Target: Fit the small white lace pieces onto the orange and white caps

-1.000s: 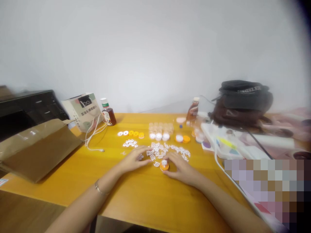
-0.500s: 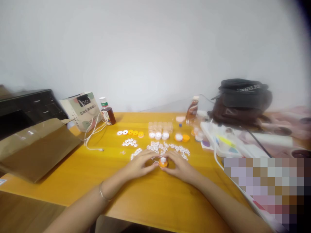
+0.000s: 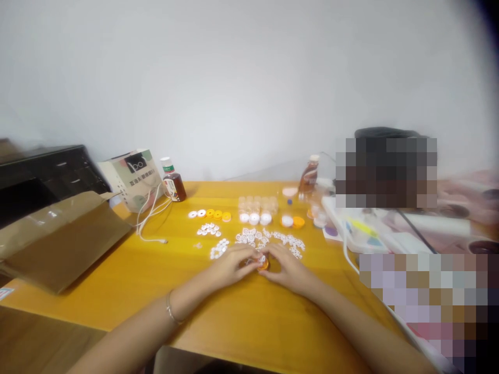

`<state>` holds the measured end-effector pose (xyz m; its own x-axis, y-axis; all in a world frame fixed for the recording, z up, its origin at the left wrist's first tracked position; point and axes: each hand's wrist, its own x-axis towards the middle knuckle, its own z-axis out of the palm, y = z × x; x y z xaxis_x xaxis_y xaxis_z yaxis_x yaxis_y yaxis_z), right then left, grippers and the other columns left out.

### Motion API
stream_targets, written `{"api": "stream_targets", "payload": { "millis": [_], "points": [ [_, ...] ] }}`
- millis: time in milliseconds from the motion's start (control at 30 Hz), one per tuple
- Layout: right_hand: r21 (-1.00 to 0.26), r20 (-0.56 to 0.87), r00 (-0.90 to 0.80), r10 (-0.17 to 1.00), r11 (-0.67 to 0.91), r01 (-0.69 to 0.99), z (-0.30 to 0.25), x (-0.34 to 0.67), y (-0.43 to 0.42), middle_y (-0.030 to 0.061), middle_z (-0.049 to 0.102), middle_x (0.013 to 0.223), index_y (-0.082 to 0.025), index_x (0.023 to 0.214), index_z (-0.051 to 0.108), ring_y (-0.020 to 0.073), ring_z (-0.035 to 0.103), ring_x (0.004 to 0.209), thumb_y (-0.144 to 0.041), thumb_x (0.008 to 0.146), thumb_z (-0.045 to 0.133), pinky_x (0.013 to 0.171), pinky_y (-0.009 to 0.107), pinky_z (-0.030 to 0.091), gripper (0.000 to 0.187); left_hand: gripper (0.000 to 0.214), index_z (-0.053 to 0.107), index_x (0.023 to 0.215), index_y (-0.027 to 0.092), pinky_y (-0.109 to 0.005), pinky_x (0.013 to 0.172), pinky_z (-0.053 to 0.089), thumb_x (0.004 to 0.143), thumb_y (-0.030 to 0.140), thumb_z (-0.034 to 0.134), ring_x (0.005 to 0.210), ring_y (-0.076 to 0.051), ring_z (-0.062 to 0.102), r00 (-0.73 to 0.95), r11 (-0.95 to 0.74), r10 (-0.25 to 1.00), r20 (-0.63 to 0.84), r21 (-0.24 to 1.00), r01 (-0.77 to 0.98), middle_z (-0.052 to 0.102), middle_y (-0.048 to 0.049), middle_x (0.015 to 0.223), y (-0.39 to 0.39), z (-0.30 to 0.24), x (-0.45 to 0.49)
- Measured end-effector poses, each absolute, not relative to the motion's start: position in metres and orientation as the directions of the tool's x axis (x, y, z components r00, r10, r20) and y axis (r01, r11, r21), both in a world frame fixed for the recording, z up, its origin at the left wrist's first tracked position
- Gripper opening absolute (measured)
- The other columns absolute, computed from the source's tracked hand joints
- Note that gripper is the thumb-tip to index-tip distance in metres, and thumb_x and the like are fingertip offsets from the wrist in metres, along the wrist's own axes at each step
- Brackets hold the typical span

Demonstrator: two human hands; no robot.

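Observation:
My left hand (image 3: 234, 265) and my right hand (image 3: 287, 267) meet at the middle of the table. Between their fingertips is a small orange disc with a white piece on top (image 3: 264, 263). The fingers of both hands curl over the white piece, and the thumbs lie at the near edge of the disc. Just beyond the fingers, white openwork plastic pieces (image 3: 253, 236) are spread out, with more white lattice pieces (image 3: 289, 241) to the right. Small white round pieces (image 3: 220, 248) lie beside my left hand. The fingers partly hide the disc.
A row of white and orange discs (image 3: 210, 214) lies farther left. Clear cups (image 3: 257, 203) stand behind white discs (image 3: 254, 218). Two drink bottles (image 3: 174, 183) are at the back. A paper bag (image 3: 66, 239) and white cable (image 3: 150, 240) are left; a power strip (image 3: 354, 234) is right.
My left hand has moved slightly right, and its fingers now close over the white piece on the orange disc, covering more of it. My right hand stays nearly in place.

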<state>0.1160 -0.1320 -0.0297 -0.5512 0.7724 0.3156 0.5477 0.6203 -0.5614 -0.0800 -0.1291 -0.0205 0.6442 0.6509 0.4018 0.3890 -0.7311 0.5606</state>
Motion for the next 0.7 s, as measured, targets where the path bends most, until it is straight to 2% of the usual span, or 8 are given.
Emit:
{"api": "stream_targets", "payload": {
  "millis": [133,233,400,500,600,700],
  "points": [
    [-0.582,0.325,-0.539,0.777,0.614,0.534,-0.033,0.116,-0.132,0.0037,0.057,0.094,-0.022,0.099,0.052,0.0193,0.05,0.089,-0.025,0.076,0.059,0.08,0.032,0.04,0.024,0.017,0.057,0.08,0.015,-0.023,0.071,0.042,0.084,0.029,0.048,0.076,-0.012,0.056,0.578,-0.69,0.7,0.419,0.604,0.399,0.063,-0.0042,0.081,-0.126,-0.024,-0.075],
    [-0.581,0.324,-0.523,0.788,0.602,0.548,-0.035,0.115,-0.131,0.0039,0.056,0.09,-0.021,0.093,0.054,0.0193,0.05,0.087,-0.026,0.076,0.059,0.078,0.032,0.04,0.019,0.016,0.058,0.079,0.015,-0.023,0.071,0.042,0.083,0.028,0.049,0.076,-0.012,0.057,0.585,-0.692,0.696,0.417,0.605,0.393,0.063,-0.0045,0.082,-0.126,-0.025,-0.074],
    [-0.591,0.329,-0.516,0.79,0.599,0.54,-0.035,0.115,-0.131,0.0029,0.055,0.086,-0.022,0.095,0.055,0.0178,0.05,0.083,-0.024,0.076,0.057,0.076,0.031,0.04,0.019,0.02,0.059,0.094,0.018,-0.026,0.077,0.043,0.083,0.031,0.049,0.083,-0.014,0.057,0.59,-0.686,0.706,0.391,0.585,0.433,0.063,-0.0046,0.089,-0.122,-0.019,-0.08],
    [-0.597,0.333,-0.493,0.804,0.584,0.55,-0.035,0.115,-0.131,0.0026,0.054,0.084,-0.021,0.09,0.055,0.0174,0.05,0.081,-0.023,0.074,0.058,0.075,0.03,0.04,0.016,0.026,0.057,0.101,0.018,-0.029,0.082,0.043,0.081,0.033,0.051,0.09,-0.016,0.057,0.435,-0.621,0.783,0.444,0.585,0.522,0.063,-0.0055,0.097,-0.098,-0.011,-0.089],
    [-0.603,0.342,-0.475,0.811,0.577,0.551,-0.033,0.115,-0.132,0.0026,0.054,0.083,-0.02,0.086,0.055,0.0175,0.05,0.081,-0.022,0.073,0.059,0.074,0.03,0.041,0.014,0.025,0.056,0.102,0.017,-0.029,0.085,0.043,0.082,0.03,0.048,0.093,-0.016,0.057,0.256,-0.482,0.859,0.443,0.534,0.694,0.062,-0.006,0.1,-0.056,-0.004,-0.096],
    [-0.618,0.361,-0.456,0.814,0.575,0.536,-0.03,0.115,-0.134,0.003,0.054,0.085,-0.02,0.085,0.054,0.0177,0.051,0.081,-0.022,0.071,0.06,0.073,0.03,0.042,0.015,0.03,0.055,0.105,0.012,-0.033,0.09,0.04,0.079,0.027,0.051,0.097,-0.02,0.055,0.193,-0.412,0.883,0.428,0.509,0.755,0.06,-0.0117,0.105,-0.015,-0.002,-0.095]
  ]
}}
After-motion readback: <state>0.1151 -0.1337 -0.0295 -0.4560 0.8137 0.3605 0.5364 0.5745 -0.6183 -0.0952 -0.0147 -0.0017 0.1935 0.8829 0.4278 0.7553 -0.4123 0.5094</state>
